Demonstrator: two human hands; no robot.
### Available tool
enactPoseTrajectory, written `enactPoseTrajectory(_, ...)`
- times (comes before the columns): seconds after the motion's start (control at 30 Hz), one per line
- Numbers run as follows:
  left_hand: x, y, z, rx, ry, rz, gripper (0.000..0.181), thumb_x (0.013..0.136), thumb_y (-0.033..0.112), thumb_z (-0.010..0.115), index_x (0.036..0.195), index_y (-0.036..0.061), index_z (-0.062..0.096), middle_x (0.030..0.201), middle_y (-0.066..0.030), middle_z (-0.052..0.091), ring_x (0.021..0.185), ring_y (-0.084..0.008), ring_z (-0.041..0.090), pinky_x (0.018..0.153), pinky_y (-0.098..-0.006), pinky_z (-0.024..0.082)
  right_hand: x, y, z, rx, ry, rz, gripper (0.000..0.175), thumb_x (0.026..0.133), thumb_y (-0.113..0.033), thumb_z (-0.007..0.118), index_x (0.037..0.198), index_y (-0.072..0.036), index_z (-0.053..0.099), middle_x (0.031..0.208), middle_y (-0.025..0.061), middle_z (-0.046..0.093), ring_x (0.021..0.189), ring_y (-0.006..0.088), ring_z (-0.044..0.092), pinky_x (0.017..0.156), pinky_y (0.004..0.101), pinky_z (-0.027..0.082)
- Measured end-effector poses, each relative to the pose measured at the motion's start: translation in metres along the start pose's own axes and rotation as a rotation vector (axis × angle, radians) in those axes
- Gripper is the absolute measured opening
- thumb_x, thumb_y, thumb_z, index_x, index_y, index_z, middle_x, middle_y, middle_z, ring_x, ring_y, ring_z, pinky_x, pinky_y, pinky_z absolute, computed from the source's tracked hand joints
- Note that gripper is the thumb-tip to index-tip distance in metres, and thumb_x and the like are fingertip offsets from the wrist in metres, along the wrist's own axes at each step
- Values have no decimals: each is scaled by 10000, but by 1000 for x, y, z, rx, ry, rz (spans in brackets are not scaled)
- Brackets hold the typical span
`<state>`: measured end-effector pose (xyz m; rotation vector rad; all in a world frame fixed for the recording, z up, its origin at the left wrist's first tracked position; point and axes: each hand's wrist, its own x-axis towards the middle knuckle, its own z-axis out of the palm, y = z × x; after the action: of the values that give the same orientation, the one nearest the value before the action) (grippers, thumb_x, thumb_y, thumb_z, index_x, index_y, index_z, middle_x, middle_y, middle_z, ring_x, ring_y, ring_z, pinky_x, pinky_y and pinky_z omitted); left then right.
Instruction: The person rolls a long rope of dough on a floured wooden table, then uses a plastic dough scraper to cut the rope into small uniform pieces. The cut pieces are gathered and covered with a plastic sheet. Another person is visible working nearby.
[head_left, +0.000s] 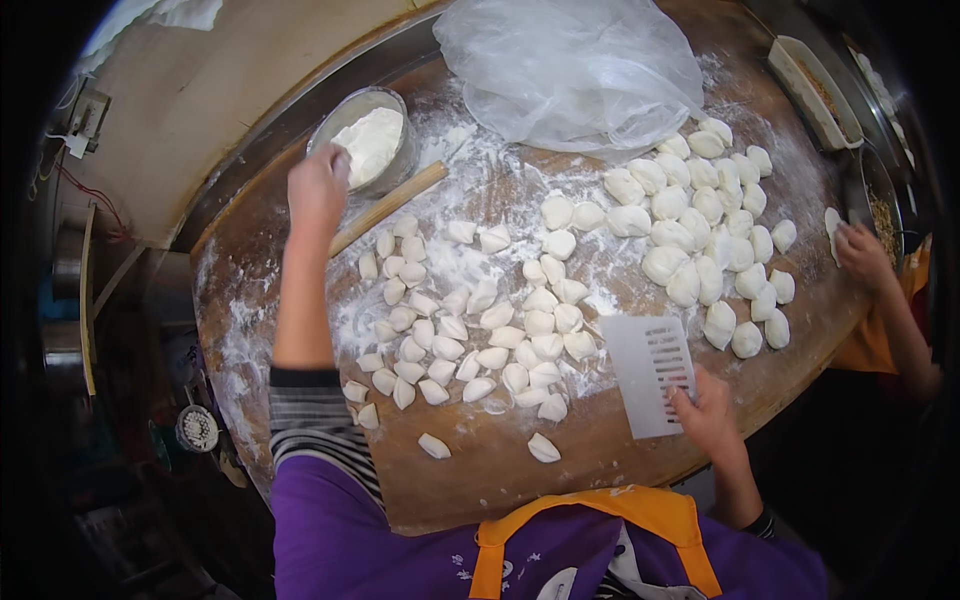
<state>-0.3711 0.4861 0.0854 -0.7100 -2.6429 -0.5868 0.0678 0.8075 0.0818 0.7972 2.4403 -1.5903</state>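
Note:
My left hand (320, 186) is at the near rim of a clear bowl (406, 154) holding white flour (373, 142). Its fingers are curled and blurred, so whether they hold anything cannot be told. In my right hand (706, 411) is a flat dough scraper (634, 375) with a row of slots, just above the wooden board (480, 491). Many small cut dough pieces (496, 315) lie dusted with flour between my arms. A wooden rolling pin (390, 206) rests slantwise beside the bowl.
Flattened dough rounds (697, 225) cluster at the right. A crumpled clear plastic bag (570, 75) lies at the back. Far right, a co-worker's hand (866, 255) holds a dough wrapper (832, 234) near a bowl of filling (881, 214) and a long tray (817, 94).

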Motion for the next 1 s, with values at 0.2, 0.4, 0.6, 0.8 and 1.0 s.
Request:
enactPoseTrajectory(0.2, 76, -79, 99, -219, -476, -371, 255, 861, 159, 564, 993, -23, 684, 840, -201, 706, 677, -279, 706, 706, -388, 551, 0, 7, 12, -50, 1, -62, 188, 864, -76, 591, 1022, 23, 614, 767, 164, 680, 682, 262, 700, 640, 356, 539)
enactPoseTrajectory(0.4, 67, -34, 99, 178, -494, 125, 265, 830, 138, 536, 980, -16, 692, 918, -240, 691, 876, -439, 664, 781, -507, 519, 2, 12, 4, -31, 61, -26, 211, 865, -57, 589, 1057, 24, 617, 766, 163, 678, 676, 247, 697, 636, 347, 539)
enactPoseTrajectory(0.6, -36, -21, -62, -260, -47, -120, 156, 894, 116, 586, 948, 1, 677, 668, -52, 629, 590, -92, 604, 555, -268, 476, -5, 11, 1, 209, 43, 103, 248, 897, -30, 579, 1133, 42, 604, 902, 75, 693, 766, 107, 640, 685, 276, 538)
enactPoseTrajectory(0.8, -183, -3, -98, 248, -275, -636, 360, 989, 253, 515, 1186, -26, 625, 989, -172, 704, 946, -331, 665, 861, -409, 507, -14, 7, 5, 37, 21, -71, 226, 912, -34, 572, 1123, 38, 609, 893, 93, 695, 744, 116, 657, 647, 282, 560)
enactPoseTrajectory(1.0, -267, 100, -13, 258, -551, -324, 641, 980, 397, 452, 1463, -8, 336, 1530, -252, 287, 1444, -352, 240, 1160, -502, 230, -32, 7, 4, -20, -11, -105, 219, 888, -48, 596, 1093, 26, 617, 865, 127, 698, 724, 151, 670, 649, 302, 543)
